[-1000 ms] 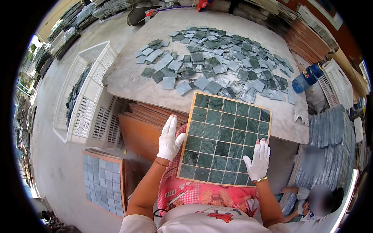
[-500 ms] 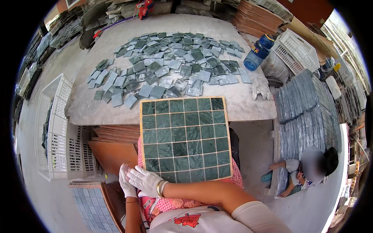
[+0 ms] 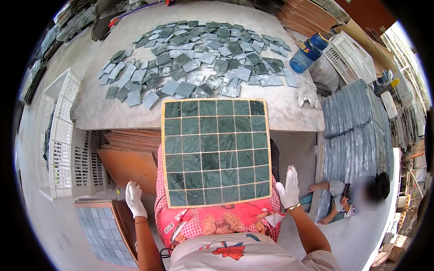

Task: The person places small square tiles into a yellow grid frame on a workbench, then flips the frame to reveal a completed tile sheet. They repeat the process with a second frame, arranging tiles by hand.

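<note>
A square wooden-rimmed tray lies across my lap, its far edge by the table. Rows of dark green stone tiles fill it, with pale gaps between them. My left hand, in a white glove, hovers off the tray's near left side, fingers stretched upward and empty. Off the near right side is my right hand, also gloved, its thumb apart from the straight fingers and nothing in it. Neither hand touches the tray. Many loose green and grey stone tiles are scattered over the table beyond.
White plastic crates stand at left, beside brown boards under the table. A tiled panel leans at lower left. On the right are a blue water bottle, a white glove, stacked tiles and a crouching person.
My hands were together left of the tray; my right hand has swung across to its right side, and they are now apart. The view has shifted slightly.
</note>
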Available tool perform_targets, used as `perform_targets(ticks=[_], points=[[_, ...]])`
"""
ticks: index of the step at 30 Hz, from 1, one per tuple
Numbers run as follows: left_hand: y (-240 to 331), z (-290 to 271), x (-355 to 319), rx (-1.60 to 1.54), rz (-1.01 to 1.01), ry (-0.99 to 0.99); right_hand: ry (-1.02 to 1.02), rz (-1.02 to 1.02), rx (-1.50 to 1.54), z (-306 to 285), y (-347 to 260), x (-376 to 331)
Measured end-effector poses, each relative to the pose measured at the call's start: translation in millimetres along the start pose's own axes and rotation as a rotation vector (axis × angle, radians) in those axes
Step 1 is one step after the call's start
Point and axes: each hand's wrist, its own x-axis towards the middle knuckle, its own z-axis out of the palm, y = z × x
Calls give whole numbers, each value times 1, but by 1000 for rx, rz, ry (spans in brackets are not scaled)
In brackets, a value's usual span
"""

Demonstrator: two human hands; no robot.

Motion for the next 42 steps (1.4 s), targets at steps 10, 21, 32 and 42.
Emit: perform_targets(ticks=[10, 21, 32, 42], points=[[-59, -27, 53, 52, -363, 46, 23, 232, 294, 13, -10, 8], [-107, -39, 64, -102, -496, 50, -52, -16, 324, -38, -56, 39], [-91, -21, 50, -13, -392, -109, -364, -278, 112, -49, -88, 49], [-125, -49, 67, 119, -263, -178, -566, 263, 600, -63, -72, 54]])
